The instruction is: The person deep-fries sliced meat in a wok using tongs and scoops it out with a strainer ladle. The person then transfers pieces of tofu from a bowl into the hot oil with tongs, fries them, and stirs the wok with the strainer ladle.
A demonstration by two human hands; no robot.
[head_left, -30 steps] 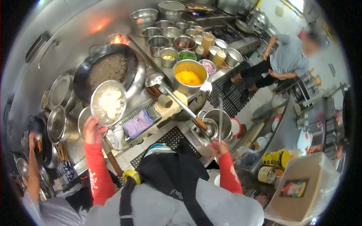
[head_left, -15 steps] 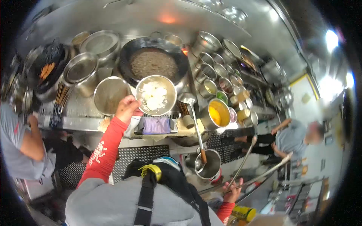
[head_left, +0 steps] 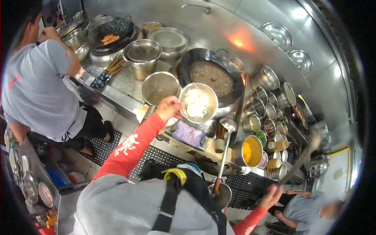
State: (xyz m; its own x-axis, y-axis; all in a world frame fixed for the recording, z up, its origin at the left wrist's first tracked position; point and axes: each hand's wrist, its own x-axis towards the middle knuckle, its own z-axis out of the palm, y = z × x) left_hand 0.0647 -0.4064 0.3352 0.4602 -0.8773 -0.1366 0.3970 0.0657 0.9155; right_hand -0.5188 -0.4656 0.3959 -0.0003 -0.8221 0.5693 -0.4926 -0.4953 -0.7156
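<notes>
My left hand (head_left: 170, 108), in a red sleeve, grips the rim of a metal bowl (head_left: 213, 102). Chopped white food (head_left: 196, 102) fills the bowl, which is tipped toward me in view. Just beyond it stands a large black wok (head_left: 187, 67) with bubbling brown liquid (head_left: 211, 79). Lower right, my right hand (head_left: 271, 196) is closed round a long rod-like tool (head_left: 296, 166) that points up and away, blurred by motion; its exact kind is unclear. A long-handled ladle (head_left: 221, 160) lies between the hands, its bowl on the counter edge.
One co-worker (head_left: 43, 86) stands at the left, another (head_left: 307, 209) at the lower right. A metal pot with yellow contents (head_left: 237, 150), several small containers (head_left: 270, 127), a strainer pot (head_left: 143, 70) and a folded purple cloth (head_left: 188, 133) line the counter. Flame glows beside the wok.
The head view has turned left, so the counter appears shifted right and tilted. My left hand still holds the bowl. Two long rods showed at my right hand before; now one blurred rod shows, raised higher.
</notes>
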